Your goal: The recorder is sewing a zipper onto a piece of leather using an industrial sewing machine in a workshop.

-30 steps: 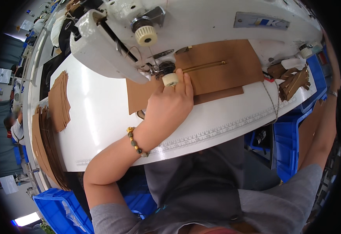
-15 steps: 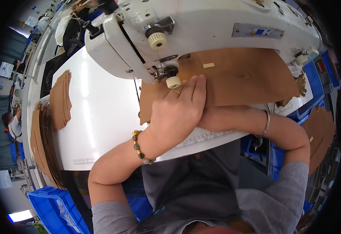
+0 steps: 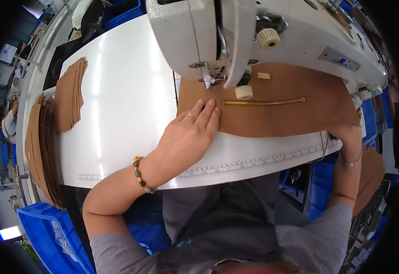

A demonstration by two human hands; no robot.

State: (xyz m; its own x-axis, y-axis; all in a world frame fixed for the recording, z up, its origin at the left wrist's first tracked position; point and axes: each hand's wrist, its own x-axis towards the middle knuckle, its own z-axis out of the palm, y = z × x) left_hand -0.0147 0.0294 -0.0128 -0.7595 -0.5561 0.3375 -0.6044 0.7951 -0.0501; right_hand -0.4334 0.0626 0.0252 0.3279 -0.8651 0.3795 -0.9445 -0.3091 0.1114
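Note:
A brown panel [image 3: 272, 121], leather-like, lies on the white sewing table beneath the arm of a sewing machine [image 3: 199, 41]. A gold-toothed zip [image 3: 263, 102] runs lengthwise along it, and a small pale tab [image 3: 264, 76] sits near its far edge. My left hand [image 3: 192, 130] rests flat on the panel's left part, fingers stretched out just in front of the presser foot area. At the panel's right end is my right hand [image 3: 347, 133]; its fingers are hidden at the edge, so their grip does not show.
Stacks of brown pieces [image 3: 71, 96] and longer brown panels [image 3: 39, 146] lie at the table's left. A blue crate [image 3: 48, 237] stands below left. More brown panels [image 3: 370, 169] hang at the right. A ruler scale [image 3: 254, 162] runs along the table's front edge.
My right hand has moved from beneath my left hand out to the panel's right end. The zip now shows on the panel's upper face. The whole view has shifted.

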